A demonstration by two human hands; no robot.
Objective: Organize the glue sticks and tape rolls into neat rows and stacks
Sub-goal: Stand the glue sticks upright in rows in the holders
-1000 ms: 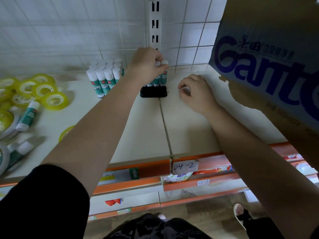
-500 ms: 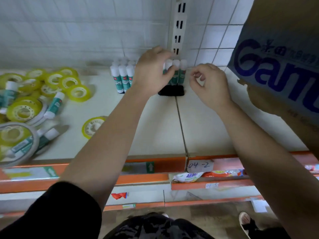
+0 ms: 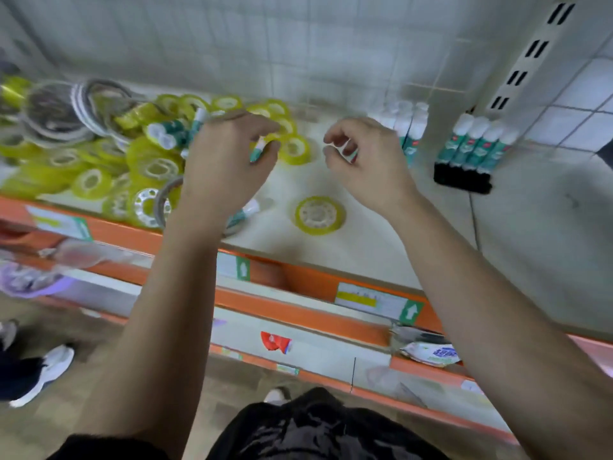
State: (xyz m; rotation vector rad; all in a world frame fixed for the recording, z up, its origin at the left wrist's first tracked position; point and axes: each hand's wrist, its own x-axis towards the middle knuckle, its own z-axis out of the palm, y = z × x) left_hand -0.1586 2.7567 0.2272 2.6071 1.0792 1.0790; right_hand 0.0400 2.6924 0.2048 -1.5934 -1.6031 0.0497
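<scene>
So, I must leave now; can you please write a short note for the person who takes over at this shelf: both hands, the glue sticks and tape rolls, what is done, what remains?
Left hand: fingers curled over a white-capped teal glue stick at the edge of the heap of yellow tape rolls; whether it grips it, I cannot tell.
Right hand: loosely curled, holds nothing.
Done: four teal glue sticks upright in a row at a black block; more upright sticks behind the right hand.
Remaining: that heap, unsorted; one flat roll alone; loose sticks in the heap.
</scene>
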